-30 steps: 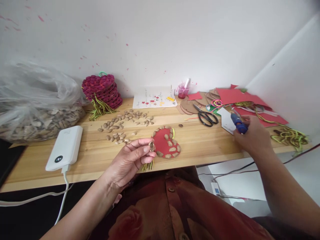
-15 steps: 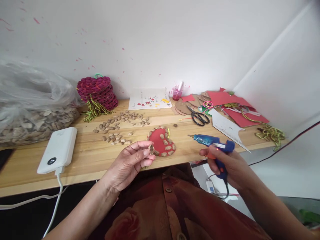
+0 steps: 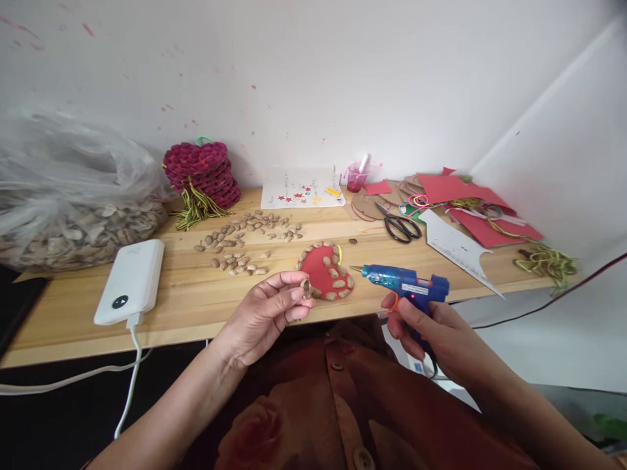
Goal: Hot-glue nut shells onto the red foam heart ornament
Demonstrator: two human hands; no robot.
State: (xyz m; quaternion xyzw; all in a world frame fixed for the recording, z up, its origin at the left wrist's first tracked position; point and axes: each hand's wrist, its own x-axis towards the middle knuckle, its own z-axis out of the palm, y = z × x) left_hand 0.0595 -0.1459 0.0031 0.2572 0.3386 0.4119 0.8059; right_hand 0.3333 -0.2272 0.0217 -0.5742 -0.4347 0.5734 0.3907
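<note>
Between the thumb and fingers of my left hand [image 3: 274, 303] is a nut shell [image 3: 306, 288], its hollow side showing; it looks like half a pistachio or peanut shell. My right hand [image 3: 421, 326] is wrapped round a blue glue gun [image 3: 406, 279] with an orange trigger, a small red light lit on its side. Its nozzle points left, towards a red heart-shaped piece [image 3: 316, 264] on the table. Shells line the heart's edge and part of its right side. My left hand hides the heart's lower left. Loose shells [image 3: 235, 263] lie scattered on the left.
A white power bank [image 3: 132, 281] with a cable and a plastic bag of shells [image 3: 88, 228] stand at the left. Behind are a woven purple piece [image 3: 200, 173], a paper with stars [image 3: 301, 189], a pink cup [image 3: 356, 177], scissors [image 3: 401, 227] and red card [image 3: 460, 189].
The glue gun in my right hand has moved left, its nozzle nearer the heart. My left hand still pinches the shell. The whole view has shifted slightly.
</note>
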